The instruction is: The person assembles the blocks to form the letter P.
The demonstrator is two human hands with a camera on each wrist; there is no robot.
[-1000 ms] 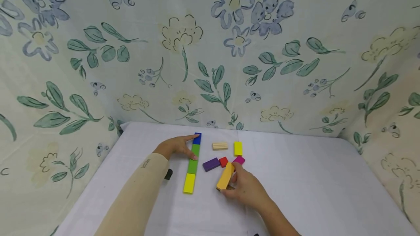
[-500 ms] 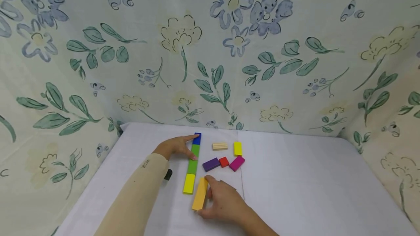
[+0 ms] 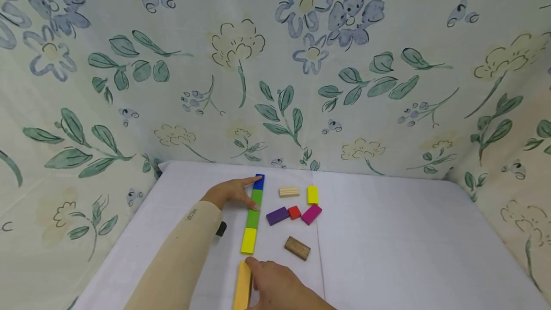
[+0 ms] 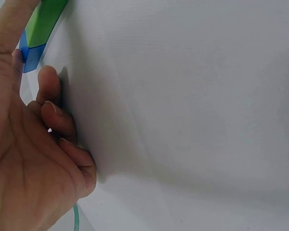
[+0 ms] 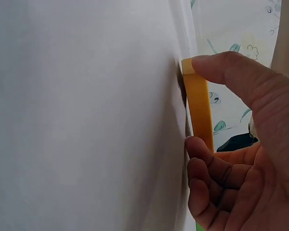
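Note:
A row of blocks lies end to end on the white cloth: blue [image 3: 258, 184], two green blocks [image 3: 252, 220], then yellow [image 3: 248, 241] nearest me. My left hand [image 3: 225, 192] rests at the row's far end, index finger on the blue block and thumb against the green; its other fingers are bent in the left wrist view. My right hand [image 3: 275, 282] pinches a long orange block [image 3: 242, 285] lengthwise between thumb and fingertip, as the right wrist view shows. This block stands in line with the row, a small gap below the yellow one.
Right of the row lie a purple block [image 3: 277, 216], a red cube [image 3: 294, 212], a magenta block [image 3: 312, 215], a ribbed natural-wood block [image 3: 289, 192], another yellow block [image 3: 312, 195] and a brown block [image 3: 297, 248]. A black piece [image 3: 221, 229] sits beside the left sleeve.
My right hand has carried the orange block left and toward me, from beside the magenta block to the near end of the row, uncovering the brown block. My left hand has stayed put.

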